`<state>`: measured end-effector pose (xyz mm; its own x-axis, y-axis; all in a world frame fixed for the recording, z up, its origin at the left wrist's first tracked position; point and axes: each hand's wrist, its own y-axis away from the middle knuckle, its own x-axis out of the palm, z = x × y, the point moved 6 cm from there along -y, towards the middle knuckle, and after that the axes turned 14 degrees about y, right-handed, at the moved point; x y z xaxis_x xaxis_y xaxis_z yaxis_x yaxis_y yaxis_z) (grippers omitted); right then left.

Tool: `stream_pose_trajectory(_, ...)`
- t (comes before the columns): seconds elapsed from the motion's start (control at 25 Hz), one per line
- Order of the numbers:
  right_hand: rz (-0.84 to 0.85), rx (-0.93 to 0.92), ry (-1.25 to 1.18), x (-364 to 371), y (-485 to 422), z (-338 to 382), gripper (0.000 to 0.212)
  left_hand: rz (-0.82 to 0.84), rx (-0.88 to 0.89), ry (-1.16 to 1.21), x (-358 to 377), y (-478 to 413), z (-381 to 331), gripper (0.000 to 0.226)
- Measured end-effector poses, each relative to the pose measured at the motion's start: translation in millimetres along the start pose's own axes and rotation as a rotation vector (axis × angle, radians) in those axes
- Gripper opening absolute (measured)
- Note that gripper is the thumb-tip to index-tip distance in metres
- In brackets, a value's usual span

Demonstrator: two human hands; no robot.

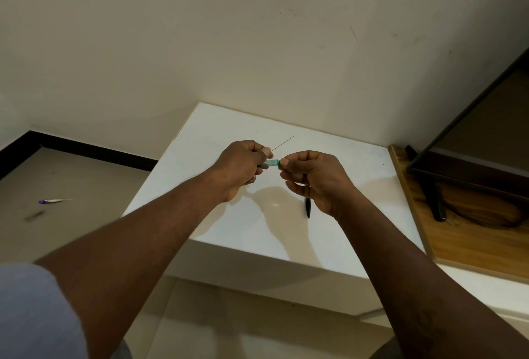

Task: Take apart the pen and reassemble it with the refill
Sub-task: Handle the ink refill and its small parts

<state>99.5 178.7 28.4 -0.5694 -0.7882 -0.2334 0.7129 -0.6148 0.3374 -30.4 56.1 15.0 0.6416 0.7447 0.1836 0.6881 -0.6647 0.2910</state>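
The left hand point(243, 167) grips a teal pen barrel point(272, 162), a thin refill point(283, 143) jutting past its thumb; the right hand point(312, 178) pinches the barrel's other end. Its print is unreadable.

A plain cream wall point(257, 29), scuffed with faint marks, fills the upper half and meets a beige floor point(80, 175) along a black skirting board point(94, 150). A white worktop point(329, 247) stands against the wall. Just to its right, a wooden surface point(472, 247) carries a dark-framed piece of furniture point(458, 169). The light is dim and warm, with soft shadows on the worktop
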Motion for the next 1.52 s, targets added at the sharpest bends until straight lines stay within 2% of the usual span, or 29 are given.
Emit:
stream_pose_trajectory(0.2,-0.103,-0.096,0.2,-2.0,0.0,3.3,0.006,-0.021,0.068,-0.088,6.3,3.1,-0.7,0.018)
stream_pose_trajectory(0.36,-0.12,-0.099,0.223,-0.1,0.3,0.4,0.007,-0.032,0.064,-0.101,9.2,6.8,3.1,0.016)
stream_pose_trajectory(0.52,-0.096,-0.092,0.158,0.5,-0.7,1.4,0.004,-0.041,0.081,-0.053,7.9,7.5,-2.7,0.018)
stream_pose_trajectory(0.72,0.029,-0.033,0.122,17.3,-0.1,-5.2,0.011,-0.123,0.02,0.106,3.5,7.8,-0.7,0.021)
stream_pose_trajectory(0.96,-0.011,0.039,-0.069,23.1,-5.7,-11.5,0.009,-0.117,-0.064,0.136,6.4,11.5,3.6,0.019)
stream_pose_trajectory(1.12,-0.117,0.103,-0.252,14.9,-15.8,-18.8,0.015,-0.184,0.03,0.023,2.1,9.6,-2.3,0.02)
stream_pose_trajectory(1.2,-0.185,0.097,-0.122,9.7,-19.5,-22.2,0.013,-0.202,0.052,0.006,-2.0,8.6,-4.0,0.022)
stream_pose_trajectory(1.36,-0.251,0.011,0.411,14.5,-24.9,-31.5,0.015,-0.2,0.038,0.003,-6.6,6.9,-2.5,0.02)
stream_pose_trajectory(1.52,-0.281,-0.064,0.619,27.4,-32.8,-33.7,0.013,-0.197,0.052,-0.02,-7.5,7.2,-3.9,0.019)
